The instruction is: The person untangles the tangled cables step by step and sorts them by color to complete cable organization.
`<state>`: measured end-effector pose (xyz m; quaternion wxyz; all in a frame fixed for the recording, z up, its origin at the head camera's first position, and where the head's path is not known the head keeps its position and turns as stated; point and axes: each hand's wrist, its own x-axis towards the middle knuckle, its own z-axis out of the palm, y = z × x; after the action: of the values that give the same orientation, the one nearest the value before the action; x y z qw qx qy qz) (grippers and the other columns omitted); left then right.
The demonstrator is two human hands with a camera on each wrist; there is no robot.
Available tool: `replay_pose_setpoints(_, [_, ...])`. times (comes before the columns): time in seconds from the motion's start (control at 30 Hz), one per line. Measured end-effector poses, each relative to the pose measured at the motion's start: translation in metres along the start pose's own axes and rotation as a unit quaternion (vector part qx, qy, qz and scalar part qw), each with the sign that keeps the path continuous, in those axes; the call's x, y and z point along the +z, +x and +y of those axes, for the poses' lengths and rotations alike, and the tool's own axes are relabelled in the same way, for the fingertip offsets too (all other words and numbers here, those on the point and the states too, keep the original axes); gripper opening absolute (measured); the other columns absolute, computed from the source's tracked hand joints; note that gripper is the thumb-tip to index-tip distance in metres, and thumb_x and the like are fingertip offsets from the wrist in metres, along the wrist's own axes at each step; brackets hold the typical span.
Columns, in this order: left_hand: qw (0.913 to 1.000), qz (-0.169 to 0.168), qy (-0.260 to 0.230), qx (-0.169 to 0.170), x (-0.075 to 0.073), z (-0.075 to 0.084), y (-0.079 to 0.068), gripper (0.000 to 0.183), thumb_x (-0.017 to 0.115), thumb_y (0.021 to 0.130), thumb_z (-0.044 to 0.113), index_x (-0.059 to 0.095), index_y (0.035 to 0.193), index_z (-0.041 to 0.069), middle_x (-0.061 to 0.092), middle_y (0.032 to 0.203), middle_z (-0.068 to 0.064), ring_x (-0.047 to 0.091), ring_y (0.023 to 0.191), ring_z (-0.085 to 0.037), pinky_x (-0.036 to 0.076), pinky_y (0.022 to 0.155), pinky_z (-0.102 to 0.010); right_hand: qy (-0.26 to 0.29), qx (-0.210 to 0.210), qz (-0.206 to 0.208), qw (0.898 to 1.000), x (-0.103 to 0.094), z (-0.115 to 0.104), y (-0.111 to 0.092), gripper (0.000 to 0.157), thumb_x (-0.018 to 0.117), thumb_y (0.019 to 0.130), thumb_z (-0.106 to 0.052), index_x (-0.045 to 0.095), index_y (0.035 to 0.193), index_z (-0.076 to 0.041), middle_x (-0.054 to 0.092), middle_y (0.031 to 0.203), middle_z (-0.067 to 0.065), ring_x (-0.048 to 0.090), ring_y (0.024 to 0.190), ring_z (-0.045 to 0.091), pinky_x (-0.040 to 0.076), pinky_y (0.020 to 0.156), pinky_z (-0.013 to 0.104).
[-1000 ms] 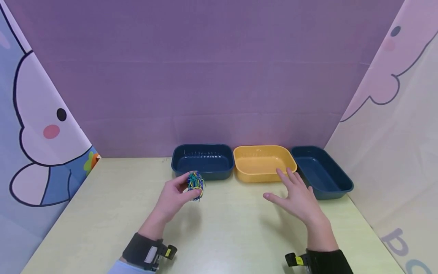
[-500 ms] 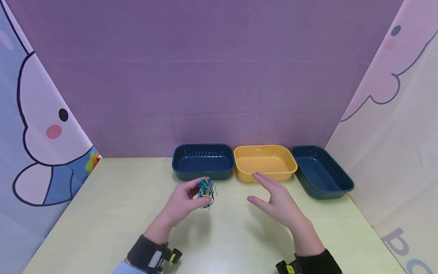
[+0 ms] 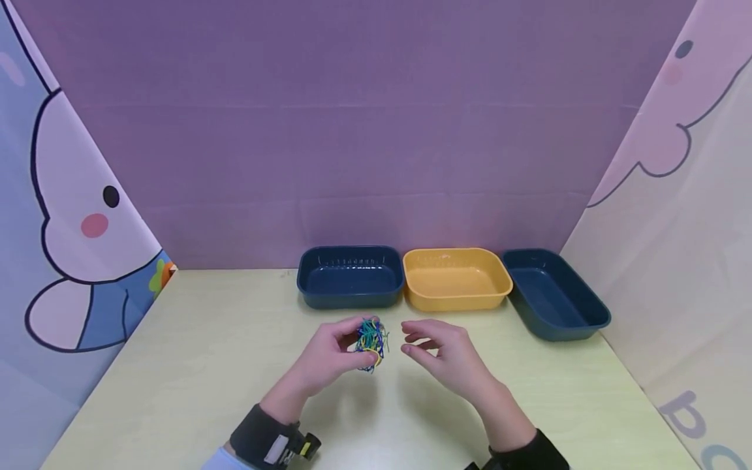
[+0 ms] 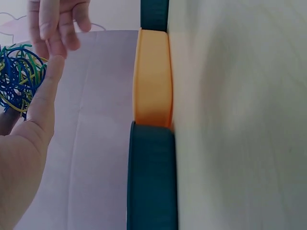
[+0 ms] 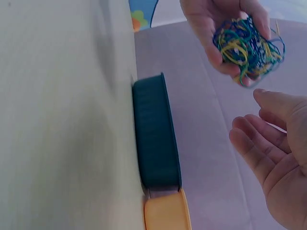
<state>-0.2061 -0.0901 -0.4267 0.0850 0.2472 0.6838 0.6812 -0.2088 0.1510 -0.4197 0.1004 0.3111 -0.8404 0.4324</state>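
Note:
My left hand (image 3: 329,356) pinches a tangled bundle of thin blue, green and yellow wires (image 3: 371,343) between thumb and fingers, raised above the table. Loose wire ends stick out of the bundle on its right side. Facing it from the right, my right hand (image 3: 449,356) holds nothing; its fingers are bent loosely, thumb apart from them, a small gap short of the wires. In the right wrist view the wire bundle (image 5: 249,48) sits in the left hand's fingers, just beyond the right thumb tip.
Along the back of the pale table (image 3: 235,339) stand a dark blue tray (image 3: 352,301), a yellow tray (image 3: 458,303) and another dark blue tray (image 3: 564,331) set at an angle. A purple backdrop (image 3: 376,130) rises behind them, with printed panels on both sides.
My left hand has moved right and toward me with the wire bundle. The right hand has come left, from in front of the yellow tray to near the bundle, its spread fingers now bent.

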Motion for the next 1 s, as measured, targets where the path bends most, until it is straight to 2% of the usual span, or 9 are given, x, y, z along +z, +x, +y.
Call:
replay_pose_setpoints(0.1, [0.9999, -0.011, -0.002, 0.002, 0.003, -0.001, 0.0, 0.052, 0.071, 0.078, 0.008, 0.052, 0.126, 0.011, 0.056, 0.118, -0.016, 0.056, 0.099, -0.027, 0.054, 0.077, -0.033, 0.012, -0.003, -0.006, 1.0, 0.004, -0.002, 0.0, 0.032, 0.067, 0.084, -0.025, 0.06, 0.114, -0.023, 0.065, 0.106, -0.002, 0.062, 0.09, 0.01, 0.053, 0.072, 0.021])
replay_pose_setpoints(0.23, [0.9997, -0.023, 0.002, 0.0, 0.008, 0.008, -0.001, 0.048, 0.069, 0.079, 0.007, 0.053, 0.124, 0.008, 0.058, 0.115, -0.018, 0.057, 0.097, -0.028, 0.054, 0.077, -0.032, 0.023, -0.02, -0.009, 0.999, 0.009, -0.003, 0.001, 0.027, 0.066, 0.084, -0.021, 0.063, 0.11, -0.018, 0.066, 0.105, -0.001, 0.061, 0.092, 0.011, 0.053, 0.072, 0.021])
replay_pose_setpoints(0.43, [0.9995, -0.03, 0.01, -0.003, 0.013, 0.02, -0.005, 0.046, 0.068, 0.08, 0.007, 0.053, 0.123, 0.006, 0.058, 0.116, -0.018, 0.057, 0.098, -0.027, 0.053, 0.079, -0.031, 0.013, -0.046, -0.003, 0.999, 0.013, -0.003, 0.002, 0.019, 0.066, 0.084, -0.018, 0.065, 0.103, -0.022, 0.066, 0.098, -0.006, 0.061, 0.088, 0.008, 0.054, 0.071, 0.022])
replay_pose_setpoints(0.73, [0.9993, -0.032, 0.012, -0.017, 0.012, 0.02, -0.004, 0.047, 0.069, 0.08, 0.008, 0.053, 0.124, 0.008, 0.057, 0.117, -0.015, 0.056, 0.099, -0.028, 0.054, 0.078, -0.033, -0.026, -0.067, -0.004, 0.997, 0.013, -0.001, 0.001, 0.006, 0.065, 0.085, -0.022, 0.068, 0.09, -0.02, 0.065, 0.085, -0.009, 0.059, 0.076, 0.002, 0.053, 0.065, 0.02])
replay_pose_setpoints(1.0, [0.9992, -0.03, 0.019, -0.02, 0.01, 0.018, -0.004, 0.048, 0.07, 0.079, 0.01, 0.053, 0.124, 0.01, 0.057, 0.116, -0.014, 0.057, 0.097, -0.029, 0.055, 0.075, -0.035, -0.034, -0.066, 0.003, 0.997, 0.012, -0.001, 0.001, 0.006, 0.068, 0.083, -0.018, 0.069, 0.088, -0.02, 0.065, 0.082, -0.011, 0.058, 0.072, 0.0, 0.052, 0.062, 0.018])
